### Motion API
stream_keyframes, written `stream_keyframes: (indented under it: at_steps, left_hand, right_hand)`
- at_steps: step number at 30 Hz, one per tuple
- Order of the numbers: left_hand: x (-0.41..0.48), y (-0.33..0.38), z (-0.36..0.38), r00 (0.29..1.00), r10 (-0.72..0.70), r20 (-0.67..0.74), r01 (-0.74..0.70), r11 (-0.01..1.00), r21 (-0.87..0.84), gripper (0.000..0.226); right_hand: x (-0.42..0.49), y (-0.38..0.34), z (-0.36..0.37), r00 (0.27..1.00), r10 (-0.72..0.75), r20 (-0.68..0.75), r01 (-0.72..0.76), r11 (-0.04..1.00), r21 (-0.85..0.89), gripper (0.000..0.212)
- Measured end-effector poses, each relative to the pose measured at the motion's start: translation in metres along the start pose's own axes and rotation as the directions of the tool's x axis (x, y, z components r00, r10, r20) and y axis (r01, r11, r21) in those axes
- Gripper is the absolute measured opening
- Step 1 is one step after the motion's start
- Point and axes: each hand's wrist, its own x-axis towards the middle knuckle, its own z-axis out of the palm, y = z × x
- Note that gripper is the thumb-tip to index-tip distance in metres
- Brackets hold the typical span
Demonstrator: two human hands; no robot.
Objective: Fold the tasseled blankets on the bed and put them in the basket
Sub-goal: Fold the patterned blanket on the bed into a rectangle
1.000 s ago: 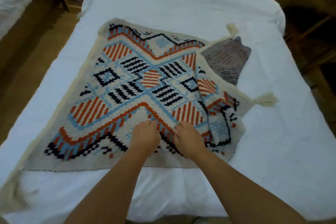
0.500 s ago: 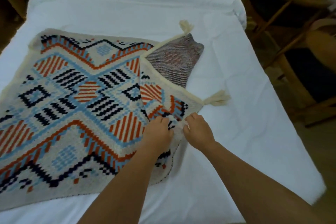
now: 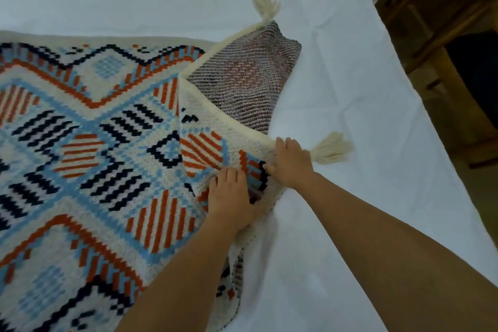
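Blanket [image 3: 94, 156] woven in orange, light blue, navy and cream fills the left half of the frame. It is spread flat on a bed [image 3: 363, 224] covered in white, and we look down on it from above.

Near the centre, a folded corner [image 3: 242, 81] is turned back over the patterned face, showing a duller grey-brown underside edged in cream. A cream upper tassel [image 3: 265, 5] lies on the bed at the tip of this flap, in the upper middle of the frame. A side tassel [image 3: 332, 147] lies on the bed at centre right, at another corner of the cloth.

Two bare forearms reach in from the bottom edge. The right hand [image 3: 292, 163] sits just left of the side tassel. Its fingers curl over the cream border and its thumb rests on the patterned side, so it grips the blanket's corner. The left hand [image 3: 231, 202] is just below and left of it, close by. Its fingers bend down into a bunched ridge of the blanket, gripping it. Below the hands, the blanket's edge lifts a little off the bed and rumples.

In the upper right corner, beyond the bed's edge, we see dark wooden furniture [image 3: 431, 21], too dim to make out.
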Motion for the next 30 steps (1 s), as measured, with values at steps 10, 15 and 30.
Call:
stream_keyframes:
  at_steps: [10,15,30]
  left_hand:
    - [-0.020,0.064,0.019,0.992,-0.127,-0.021,0.129,0.971,0.201,0.050]
    - [-0.053,0.150,0.039,1.000,0.009,0.010,-0.011,0.987,0.163,0.097]
    - [-0.164,0.279,0.116,0.946,-0.028,0.322,-0.050,0.972,0.230,0.069]
  right_hand:
    - [-0.043,0.072,0.011,0.985,-0.076,-0.153,0.081,0.996,0.029,0.014]
    - [-0.109,0.171,-0.012,0.987,0.003,-0.163,0.020,0.990,0.140,0.018]
    - [-0.262,0.337,0.067,0.943,0.224,0.245,-0.265,0.953,0.148,0.029]
